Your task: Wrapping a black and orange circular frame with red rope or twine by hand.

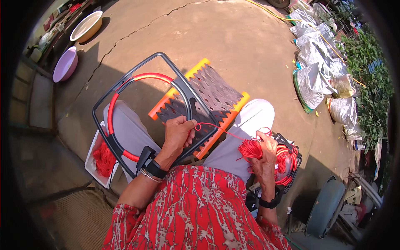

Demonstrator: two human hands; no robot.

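Note:
My left hand (179,133) is closed round the inner ring of a dark grey frame (200,93) tilted over my left leg. Red cord wraps several stretches of that ring. From my left thumb, a thin red strand (223,130) with a small loop runs across to my right hand (266,156). There, above my right knee, my fingers grip a loose bundle of red cord (250,149). Just behind that hand sits another black frame wound with red cord (293,160), partly hidden. What my left fingertips press on the ring's underside cannot be seen.
Between my legs stands an orange-edged piece with dark mesh (216,87). A white box (91,160) of red cord is by my left leg. White sacks (312,83) line the right, beside green plants (364,62). Two basins, purple (65,64) and cream (86,26), lie far left.

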